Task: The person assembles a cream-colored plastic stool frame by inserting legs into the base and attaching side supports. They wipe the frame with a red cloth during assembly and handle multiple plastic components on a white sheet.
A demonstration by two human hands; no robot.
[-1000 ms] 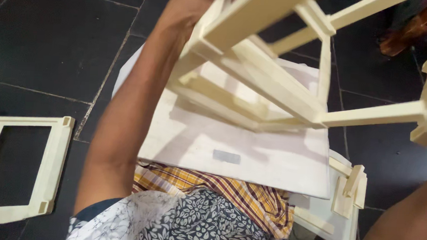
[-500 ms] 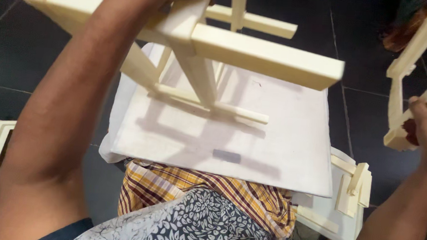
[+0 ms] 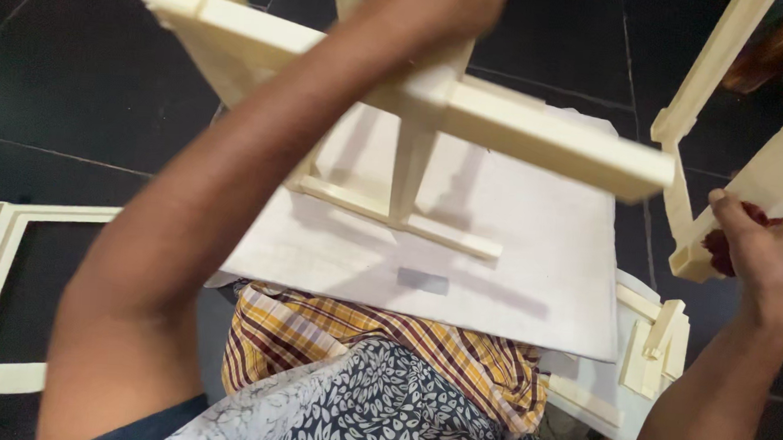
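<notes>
Since the earlier frame, cream frame assembly has swung; its long bar now runs upper left to lower right, above white board on the lap. Left hand grips its middle post, fingers closed. Right hand clasps a second frame, tilted up to the right.
</notes>
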